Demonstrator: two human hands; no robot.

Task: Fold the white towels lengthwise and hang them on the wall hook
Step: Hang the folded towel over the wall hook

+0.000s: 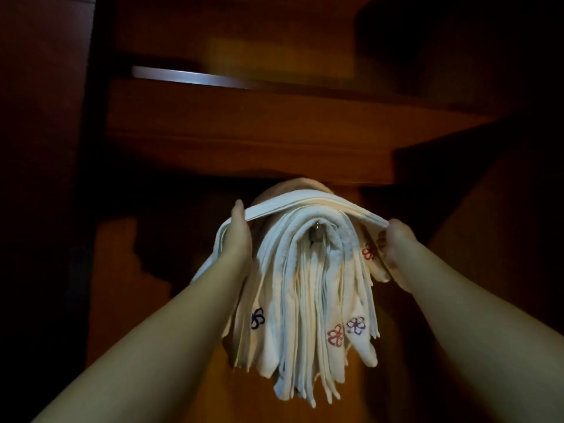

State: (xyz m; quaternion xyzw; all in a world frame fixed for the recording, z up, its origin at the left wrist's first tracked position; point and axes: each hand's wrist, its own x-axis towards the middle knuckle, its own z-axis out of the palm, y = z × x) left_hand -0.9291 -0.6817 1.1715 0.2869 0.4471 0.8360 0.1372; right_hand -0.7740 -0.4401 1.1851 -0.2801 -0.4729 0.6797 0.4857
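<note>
Head view: stack of white towels (305,315) draped over metal wall hook (316,235) on wood panel (274,123). Top towel (311,203) stretched flat above the stack; left hand (239,236) and right hand (393,248) each pinch one end.

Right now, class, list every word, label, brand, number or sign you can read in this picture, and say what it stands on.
None: no readable text anywhere.
The hanging towels carry only stitched flower motifs, not letters: a dark blue flower, a red flower, a purple flower and a smaller red flower.
The wooden shelf shows no label.
</note>
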